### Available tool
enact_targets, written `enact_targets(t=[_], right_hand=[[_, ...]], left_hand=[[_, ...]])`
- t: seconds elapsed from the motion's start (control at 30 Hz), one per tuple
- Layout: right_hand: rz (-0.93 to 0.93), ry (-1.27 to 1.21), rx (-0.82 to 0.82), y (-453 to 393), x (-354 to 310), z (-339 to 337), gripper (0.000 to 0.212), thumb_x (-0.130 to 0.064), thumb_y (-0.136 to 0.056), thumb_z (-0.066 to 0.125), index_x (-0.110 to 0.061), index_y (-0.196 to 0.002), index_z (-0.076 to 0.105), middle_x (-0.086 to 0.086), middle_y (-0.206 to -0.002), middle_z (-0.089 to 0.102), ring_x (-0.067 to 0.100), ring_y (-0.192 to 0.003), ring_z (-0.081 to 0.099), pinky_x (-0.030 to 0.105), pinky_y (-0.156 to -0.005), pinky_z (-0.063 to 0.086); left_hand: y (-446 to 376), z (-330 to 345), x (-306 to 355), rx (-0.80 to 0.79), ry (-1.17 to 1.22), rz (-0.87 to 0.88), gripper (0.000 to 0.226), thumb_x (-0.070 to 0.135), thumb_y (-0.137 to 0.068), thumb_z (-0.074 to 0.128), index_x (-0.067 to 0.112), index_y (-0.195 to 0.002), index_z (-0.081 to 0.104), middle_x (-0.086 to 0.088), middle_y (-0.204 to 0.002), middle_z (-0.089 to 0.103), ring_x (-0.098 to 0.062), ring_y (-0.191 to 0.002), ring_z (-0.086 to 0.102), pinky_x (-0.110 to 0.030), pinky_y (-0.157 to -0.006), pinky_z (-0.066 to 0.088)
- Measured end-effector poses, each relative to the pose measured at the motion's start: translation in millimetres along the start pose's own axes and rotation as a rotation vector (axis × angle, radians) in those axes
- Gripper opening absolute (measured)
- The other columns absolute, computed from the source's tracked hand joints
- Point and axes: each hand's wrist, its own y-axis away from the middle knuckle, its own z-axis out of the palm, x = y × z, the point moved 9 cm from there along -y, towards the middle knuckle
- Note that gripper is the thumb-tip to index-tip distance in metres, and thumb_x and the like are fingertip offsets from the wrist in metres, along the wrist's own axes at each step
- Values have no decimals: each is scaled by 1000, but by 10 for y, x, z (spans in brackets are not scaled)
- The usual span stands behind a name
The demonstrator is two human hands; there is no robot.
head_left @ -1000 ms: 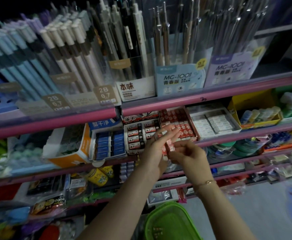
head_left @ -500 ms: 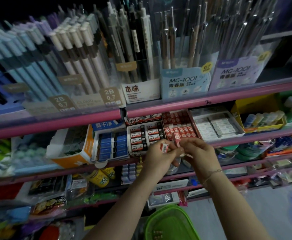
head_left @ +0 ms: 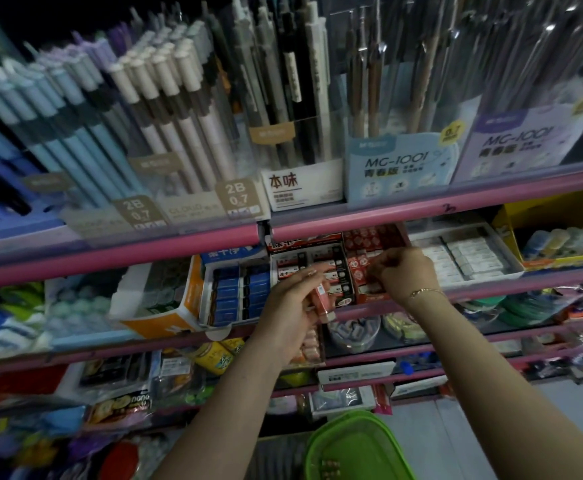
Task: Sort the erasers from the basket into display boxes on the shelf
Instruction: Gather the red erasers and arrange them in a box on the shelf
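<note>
Reaching into red box (head_left: 369, 258), right hand (head_left: 404, 275) curled; left hand (head_left: 293, 306) grips erasers (head_left: 323, 301).

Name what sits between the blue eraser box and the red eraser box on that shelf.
Head view: a black-and-white eraser box sits between the blue eraser box and the red eraser box.

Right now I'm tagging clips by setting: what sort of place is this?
Most likely a stationery shop aisle. Pink-edged shelves carry racks of mechanical pencils with printed labels, and open display boxes of erasers sit below.
</note>
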Motion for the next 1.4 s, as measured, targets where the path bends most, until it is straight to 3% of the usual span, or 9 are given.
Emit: enact_targets(t=[0.13,0.27,0.37,0.47,0.57,0.77,0.97,1.13,1.4], right_hand=[[-14,31,-8,25,-2,26,7,-15,-84,64,-17,-80,69,13,-89,69,28,-85,63,32,-81,52],[-154,87,146,183,-126,-139,8,-12,-83,63,-12,-91,67,12,-97,63,29,-89,59,33,-77,50],[-203,-274,58,440,-163,-124,17,-5,-84,59,-20,-77,63,2,-80,65,19,-74,59,26,-65,49],[-78,-701,-193,685,-74,117,16,-2,-84,62,-16,-90,65,7,-77,66,23,-76,63,38,-71,55],[148,-1119,-166,793,178,212,19,2,-83,63,-6,-100,62,10,-73,67,22,-70,66,29,-64,57],[245,-1260,-178,757,355,134,11,1,-81,63,-5,-90,64,7,-68,64,16,-64,62,25,-61,52],[122,-1093,-193,573,208,-118,18,10,-74,67,-2,-84,59,15,-72,60,20,-58,68,22,-56,55],[-70,-308,263,344,213,-497,17,-8,-75,73,-9,-74,56,4,-68,61,18,-64,62,13,-54,42],[-259,364,221,199,-2,-124,14,-28,-87,59,-17,-94,64,6,-90,68,29,-92,57,34,-80,34]], left_hand=[[-1,-25,30,29,-78,63,21,17,-92,58,25,-103,74,-2,-118,66,-20,-100,63,-25,-66,54],[-2,24,8,45,-20,58,21,15,-91,60,23,-104,74,2,-96,70,-11,-82,60,-21,-69,49],[-15,77,-19,67,85,19,22,11,-89,62,16,-107,72,0,-93,71,-10,-81,63,-18,-67,50],[12,166,-38,82,108,35,15,9,-86,66,10,-99,72,-2,-89,73,-11,-80,67,-20,-69,53],[64,285,-87,81,-154,126,12,15,-81,73,8,-91,70,-3,-86,74,-17,-81,70,-26,-75,57],[95,421,-105,34,-531,279,24,29,-84,71,8,-88,62,-2,-70,67,-8,-56,62,-20,-54,51],[-83,495,128,44,-754,381,27,40,-86,66,13,-86,60,1,-78,68,-8,-68,65,-22,-64,54],[-207,641,319,37,-1312,699,28,33,-94,56,19,-116,63,0,-115,65,-17,-98,62,-32,-88,48],[-314,644,109,-40,-1661,791,40,43,-93,53,17,-123,61,3,-134,54,-19,-121,49,-34,-99,32]])
